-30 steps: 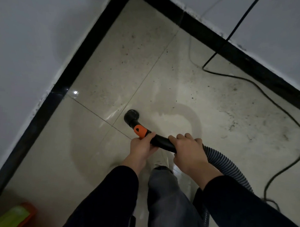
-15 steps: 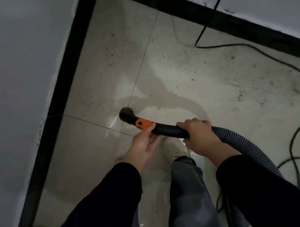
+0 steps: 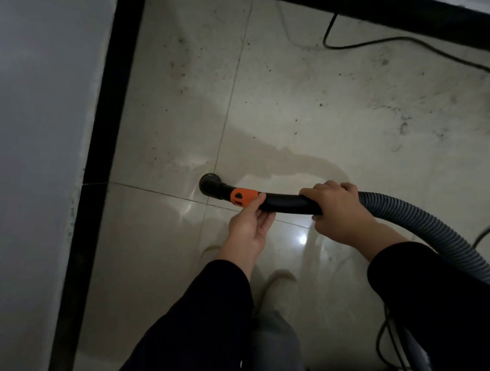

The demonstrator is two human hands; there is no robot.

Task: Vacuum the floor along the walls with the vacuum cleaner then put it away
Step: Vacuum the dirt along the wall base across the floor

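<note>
The right hand (image 3: 340, 213) wraps its curled fingers over the black tube (image 3: 285, 203) of the vacuum cleaner, just ahead of the ribbed grey hose (image 3: 420, 227). The left hand (image 3: 248, 227) lies under the tube with its fingers loose and nearly straight, its thumb touching the orange collar (image 3: 242, 197). The nozzle (image 3: 209, 182) meets the tiled floor (image 3: 310, 104) near the black baseboard (image 3: 100, 152). A black cord (image 3: 410, 42) trails along the far wall.
</note>
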